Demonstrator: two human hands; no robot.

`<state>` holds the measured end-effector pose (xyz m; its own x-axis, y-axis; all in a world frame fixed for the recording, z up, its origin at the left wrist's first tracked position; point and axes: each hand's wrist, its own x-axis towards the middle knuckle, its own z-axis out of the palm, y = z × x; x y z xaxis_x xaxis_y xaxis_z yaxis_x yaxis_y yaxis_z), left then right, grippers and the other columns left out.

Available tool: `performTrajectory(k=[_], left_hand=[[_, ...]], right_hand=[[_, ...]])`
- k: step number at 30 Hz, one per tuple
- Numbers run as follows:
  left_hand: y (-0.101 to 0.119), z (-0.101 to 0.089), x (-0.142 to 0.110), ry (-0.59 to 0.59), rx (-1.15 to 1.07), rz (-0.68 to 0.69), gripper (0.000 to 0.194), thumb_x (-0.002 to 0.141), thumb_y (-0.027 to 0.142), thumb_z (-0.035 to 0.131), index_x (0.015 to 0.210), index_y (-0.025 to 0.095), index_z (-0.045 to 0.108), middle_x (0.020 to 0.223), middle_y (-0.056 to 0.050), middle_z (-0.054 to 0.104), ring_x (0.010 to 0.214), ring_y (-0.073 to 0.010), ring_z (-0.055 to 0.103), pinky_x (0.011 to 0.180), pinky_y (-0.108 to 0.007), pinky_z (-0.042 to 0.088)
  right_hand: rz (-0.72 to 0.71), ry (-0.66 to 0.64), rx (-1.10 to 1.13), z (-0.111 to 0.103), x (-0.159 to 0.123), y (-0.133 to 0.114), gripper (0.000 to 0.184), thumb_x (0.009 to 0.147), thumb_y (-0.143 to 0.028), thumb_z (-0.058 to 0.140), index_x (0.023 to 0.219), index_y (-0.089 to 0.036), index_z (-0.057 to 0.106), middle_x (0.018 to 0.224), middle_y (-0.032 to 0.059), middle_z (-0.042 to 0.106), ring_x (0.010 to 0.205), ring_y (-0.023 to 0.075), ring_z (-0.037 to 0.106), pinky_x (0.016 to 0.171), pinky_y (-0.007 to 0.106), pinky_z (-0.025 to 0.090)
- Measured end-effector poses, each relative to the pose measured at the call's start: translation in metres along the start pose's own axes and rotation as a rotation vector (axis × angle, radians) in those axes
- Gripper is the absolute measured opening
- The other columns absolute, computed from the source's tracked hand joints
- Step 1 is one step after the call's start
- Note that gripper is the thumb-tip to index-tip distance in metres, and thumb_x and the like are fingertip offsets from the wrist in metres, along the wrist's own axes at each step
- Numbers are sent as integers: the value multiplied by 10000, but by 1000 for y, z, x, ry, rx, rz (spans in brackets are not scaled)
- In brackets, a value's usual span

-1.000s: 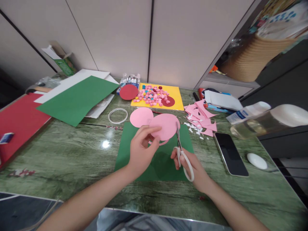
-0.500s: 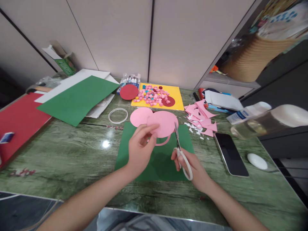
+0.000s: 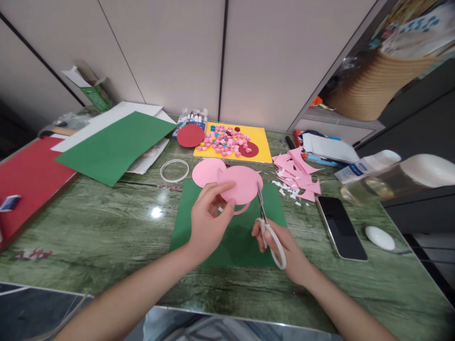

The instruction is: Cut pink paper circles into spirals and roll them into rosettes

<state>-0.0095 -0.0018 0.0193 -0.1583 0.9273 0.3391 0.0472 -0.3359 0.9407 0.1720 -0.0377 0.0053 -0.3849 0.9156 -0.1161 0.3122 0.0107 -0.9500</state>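
Observation:
My left hand (image 3: 209, 220) pinches a pink paper circle (image 3: 241, 183) by its lower left edge, thumb in front. In my right hand (image 3: 284, 246) is a pair of white-handled scissors (image 3: 263, 213), its blades at the circle's right edge. A thin curled pink strip (image 3: 240, 210) hangs below the circle. Under both hands lies a sheet of green paper (image 3: 227, 246). Another pink circle (image 3: 207, 171) rests at that sheet's far left corner, partly behind the held one.
Pink scraps (image 3: 298, 175) lie to the right, near a phone (image 3: 341, 227) and a bottle (image 3: 369, 184). Behind, yellow paper (image 3: 261, 142) bears many small pink balls (image 3: 227, 142). A roll of tape (image 3: 174, 171), a red circle (image 3: 191, 136) and green card (image 3: 117, 147) are left.
The held circle has turned and dipped slightly, and its trimmed strip hangs a little differently. The scissors remain at the right edge, with my right hand shifted only slightly.

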Motion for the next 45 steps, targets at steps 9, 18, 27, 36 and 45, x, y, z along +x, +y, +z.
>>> performTrajectory(k=[9,18,27,36,45], left_hand=[[2,0,-2,-34,-14,-18,269,770,137,606,1020,224,652,989,-54,579,944,-160,557,716,-229,499],[1,0,0,-19,-16,-17,260,773,145,600,1017,215,656,976,-59,586,911,-157,567,714,-235,502],[0,-2,2,3,-40,28,208,792,144,589,963,222,676,944,-40,601,919,-139,571,745,-234,499],[-2,-3,2,27,-60,8,302,776,164,627,1065,247,640,1060,-47,576,989,-154,564,802,-262,511],[-1,1,0,19,-65,-18,337,763,131,632,1076,255,625,1055,-37,540,948,-141,554,768,-233,503]], right_hand=[[8,-2,19,0,0,1,457,906,-595,297,867,-195,516,620,-18,476,585,143,445,569,266,338],[8,4,-24,0,0,1,452,915,-580,295,845,-191,515,595,-23,485,564,137,461,564,266,347],[6,-2,-34,-1,0,1,411,928,-535,324,817,-188,515,588,-29,484,553,125,469,555,255,341],[24,-26,-29,0,1,0,397,919,-539,348,799,-196,506,573,-37,458,558,124,461,551,243,358],[6,-35,35,1,0,0,435,898,-584,350,800,-189,502,577,-36,431,552,123,427,535,251,329]])
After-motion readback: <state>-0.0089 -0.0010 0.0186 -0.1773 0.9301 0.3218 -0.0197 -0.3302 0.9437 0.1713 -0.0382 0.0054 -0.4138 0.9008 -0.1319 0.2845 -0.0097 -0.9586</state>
